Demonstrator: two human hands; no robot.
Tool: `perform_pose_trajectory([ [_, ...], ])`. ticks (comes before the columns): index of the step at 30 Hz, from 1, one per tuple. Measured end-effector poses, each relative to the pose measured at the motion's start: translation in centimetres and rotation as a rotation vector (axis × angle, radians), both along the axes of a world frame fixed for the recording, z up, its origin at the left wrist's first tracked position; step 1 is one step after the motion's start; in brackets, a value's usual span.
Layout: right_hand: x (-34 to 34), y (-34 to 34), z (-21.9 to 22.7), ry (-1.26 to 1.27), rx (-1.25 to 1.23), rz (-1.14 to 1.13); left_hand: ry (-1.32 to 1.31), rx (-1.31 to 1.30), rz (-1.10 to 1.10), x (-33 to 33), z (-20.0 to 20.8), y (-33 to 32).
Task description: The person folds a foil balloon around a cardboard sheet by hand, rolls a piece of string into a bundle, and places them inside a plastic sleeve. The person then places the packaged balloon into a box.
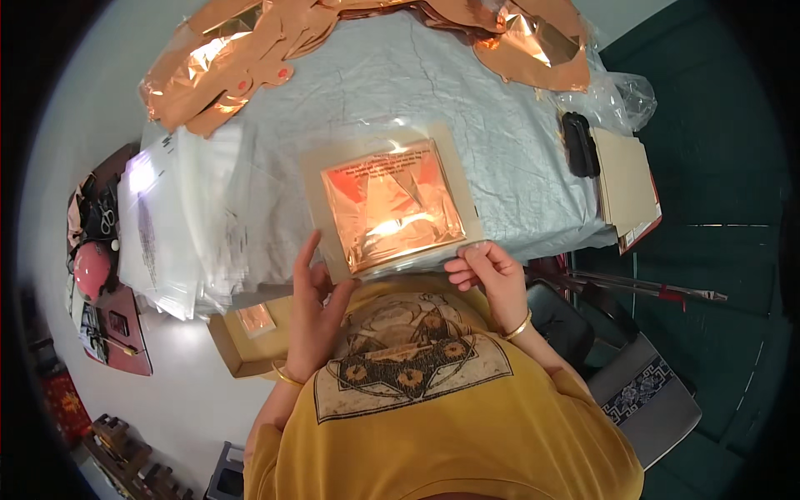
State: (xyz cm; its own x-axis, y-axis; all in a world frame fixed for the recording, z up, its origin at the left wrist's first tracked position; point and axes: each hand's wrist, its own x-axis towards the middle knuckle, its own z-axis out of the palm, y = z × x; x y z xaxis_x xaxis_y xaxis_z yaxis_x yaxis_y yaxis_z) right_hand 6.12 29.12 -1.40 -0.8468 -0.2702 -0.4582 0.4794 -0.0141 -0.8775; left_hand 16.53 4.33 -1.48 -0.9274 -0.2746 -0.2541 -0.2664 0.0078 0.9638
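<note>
Head view, with the clear plastic packet (pixel 396 196) as the dial's centre: it is one flat, near-square sleeve over tan card, with crinkled, mirror-bright copper-orange material inside. It is tilted slightly, at the near edge of a wrinkled grey-blue cover (pixel 517 179).

At 7 o'clock the left hand (pixel 318 304) has its fingers spread and thumb apart by the packet's lower-left corner; I cannot tell whether it grips it. At 4 o'clock the right hand (pixel 490 271) is bent at the wrist, thumb and fingertips pinching the packet's lower-right edge. Each wrist wears one gold-coloured bangle.

Towards 9 o'clock lies a stack of clear, glossy bags (pixel 179 221), too overlapped to count. From 10 to 2 o'clock curve layered brown pieces (pixel 312 29) with shiny foil patches. Near 2 o'clock sits one elongated black case (pixel 580 145); at 3, stiff tan cards (pixel 623 179); at 8, one open cardboard box (pixel 223 346) holding one small packet (pixel 256 319).
</note>
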Motion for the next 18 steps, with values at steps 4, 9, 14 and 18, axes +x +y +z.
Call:
perform_pose_trajectory([
  [4, -0.1, -0.1, -0.8, -0.043, 0.005, -0.063, 0.080, 0.138, 0.109, -0.7, 0.3, 1.3],
  [9, 0.3, 0.3, -2.1, 0.067, -0.022, -0.040, 0.075, 0.070, 0.137, -0.5, -0.2, 1.9],
  [14, 1.1, 0.6, -2.5, 0.080, -0.022, -0.021, 0.081, 0.109, 0.257, -0.5, 0.5, 3.1],
  [18, 2.2, 0.7, -2.0, 0.022, -0.056, -0.009, 0.058, 0.042, 0.205, 1.0, -0.6, 2.9],
])
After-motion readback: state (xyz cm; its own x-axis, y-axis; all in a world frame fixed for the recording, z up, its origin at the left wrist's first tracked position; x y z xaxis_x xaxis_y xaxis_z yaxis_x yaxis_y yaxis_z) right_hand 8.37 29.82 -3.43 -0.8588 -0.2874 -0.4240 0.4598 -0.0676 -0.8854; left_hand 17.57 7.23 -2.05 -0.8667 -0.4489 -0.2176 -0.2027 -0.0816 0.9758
